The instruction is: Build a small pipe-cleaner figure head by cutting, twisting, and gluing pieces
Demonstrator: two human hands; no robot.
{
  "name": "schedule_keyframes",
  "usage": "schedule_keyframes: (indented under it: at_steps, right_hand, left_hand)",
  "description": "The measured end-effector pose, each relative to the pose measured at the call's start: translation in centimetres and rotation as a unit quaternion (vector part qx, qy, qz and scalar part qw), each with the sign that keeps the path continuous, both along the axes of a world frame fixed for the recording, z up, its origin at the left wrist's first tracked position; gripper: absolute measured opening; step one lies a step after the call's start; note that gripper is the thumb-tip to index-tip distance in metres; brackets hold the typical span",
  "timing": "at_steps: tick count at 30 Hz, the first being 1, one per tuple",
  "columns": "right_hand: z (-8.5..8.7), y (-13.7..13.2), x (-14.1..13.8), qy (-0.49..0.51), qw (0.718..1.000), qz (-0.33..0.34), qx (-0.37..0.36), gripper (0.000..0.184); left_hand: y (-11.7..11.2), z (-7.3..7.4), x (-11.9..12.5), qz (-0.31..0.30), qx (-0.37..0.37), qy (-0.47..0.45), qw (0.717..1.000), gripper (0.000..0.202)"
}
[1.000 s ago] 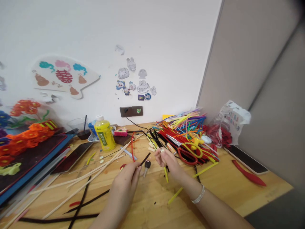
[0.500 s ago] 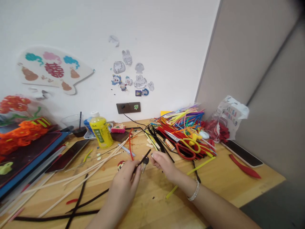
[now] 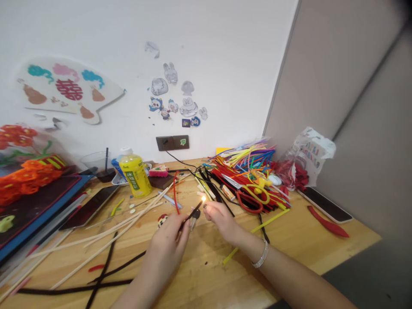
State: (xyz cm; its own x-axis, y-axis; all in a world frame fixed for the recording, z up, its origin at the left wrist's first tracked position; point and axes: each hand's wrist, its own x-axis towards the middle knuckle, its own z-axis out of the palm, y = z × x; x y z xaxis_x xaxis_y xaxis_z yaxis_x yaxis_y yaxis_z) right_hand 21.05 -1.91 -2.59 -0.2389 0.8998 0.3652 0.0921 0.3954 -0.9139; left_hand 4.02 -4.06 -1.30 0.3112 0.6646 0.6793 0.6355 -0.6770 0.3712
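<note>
My left hand (image 3: 167,240) pinches a short black pipe cleaner (image 3: 193,211), which slants up and to the right out of the fingers. Facing it, my right hand (image 3: 223,221) is closed round a lighter (image 3: 205,206); only its small top end shows, the body being hidden in the fist. A bright flame (image 3: 203,199) burns at the pipe cleaner's tip, just above the lighter. Behind my left fingers lie keys with a dark head (image 3: 195,214) and a small red-and-white figure (image 3: 162,220). A red pipe cleaner (image 3: 175,193) stands up beyond the left hand.
Scissors (image 3: 251,199) with red and yellow handles lie on a heap of coloured pipe cleaners (image 3: 244,161). A yellow drink bottle (image 3: 135,176), pale sticks (image 3: 128,225) and long black pipe cleaners (image 3: 74,287) are left. Phones (image 3: 325,205) (image 3: 90,207) lie on both sides.
A flame has appeared at the tip of the black pipe cleaner, by the lighter. Both hands have hardly moved; the view has shifted slightly.
</note>
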Motion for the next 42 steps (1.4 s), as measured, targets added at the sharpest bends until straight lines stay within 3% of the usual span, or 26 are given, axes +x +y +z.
schedule_keyframes:
  at_steps: [10,18,24,33,37,42]
  right_hand:
    - [0.6,-0.2,0.0,-0.047,0.999,-0.013,0.006,0.03]
    - [0.1,0.1,0.2,-0.044,0.998,-0.035,-0.003,0.029]
    - [0.1,0.1,0.1,-0.031,0.999,-0.02,0.007,0.027]
    - [0.8,-0.4,0.2,-0.033,0.999,-0.01,0.023,0.027]
    - [0.9,-0.5,0.2,-0.047,0.998,-0.011,0.034,0.026]
    - [1.1,-0.7,0.1,-0.056,0.998,-0.012,0.041,0.026]
  left_hand:
    - [-0.1,0.3,0.0,0.0,-0.01,-0.012,1.0,0.013]
    - [-0.3,0.0,-0.1,-0.005,-0.037,-0.013,0.999,0.015]
    - [-0.4,0.2,-0.1,0.013,-0.153,-0.023,0.988,0.024]
    - [0.1,1.2,0.4,-0.05,-0.331,-0.122,0.934,0.033]
    - [0.2,1.1,0.5,-0.076,-0.372,-0.163,0.911,0.034]
    - [0.1,1.1,0.6,-0.08,-0.384,-0.177,0.903,0.035]
